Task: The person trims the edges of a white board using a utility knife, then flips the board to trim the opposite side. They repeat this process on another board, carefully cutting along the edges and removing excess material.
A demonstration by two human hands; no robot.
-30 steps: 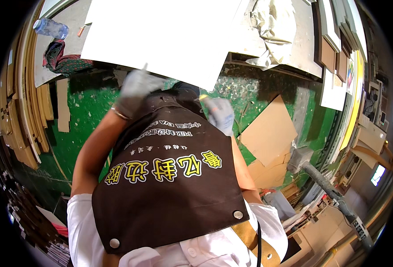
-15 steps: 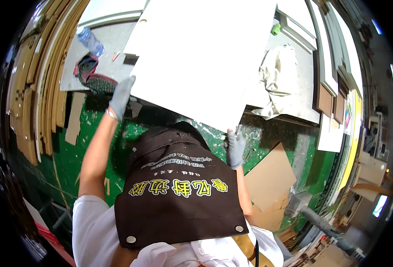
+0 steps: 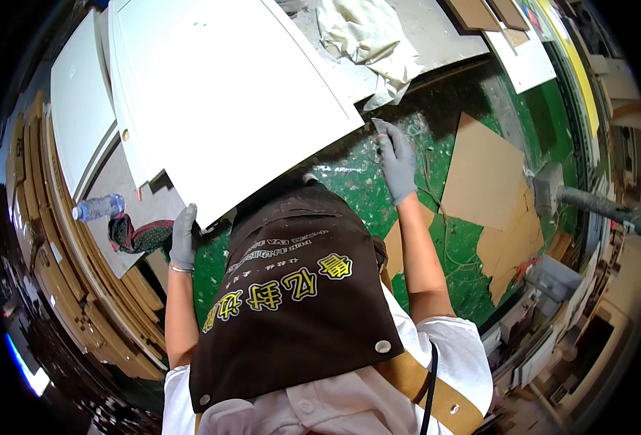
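1. Think of a clock with its hub in the middle of the view. The big white panel (image 3: 241, 101) is at 11 o'clock, lying flat over the grey table (image 3: 447, 43), its near edge sticking out past it.
2. The left hand (image 3: 183, 243), in a grey glove, is at 9 o'clock, up against the panel's near left corner. Its fingers are close together and point up. I cannot tell if it grips the panel or just touches it.
3. The right hand (image 3: 398, 161), also in a grey glove, is at 2 o'clock, just beside the panel's right corner. Its fingers are partly bent. A small pointed bit shows at the tips, but I cannot tell if the hand has hold of something.
4. A clear plastic bottle (image 3: 101, 207) with a blue cap lies at 9 o'clock, near a dark red and green cloth (image 3: 141, 236).
5. A crumpled cream cloth (image 3: 371, 40) is between 12 and 1 o'clock.
6. A brown cardboard sheet (image 3: 482, 170) lies between 2 and 3 o'clock on the green floor (image 3: 342, 190).
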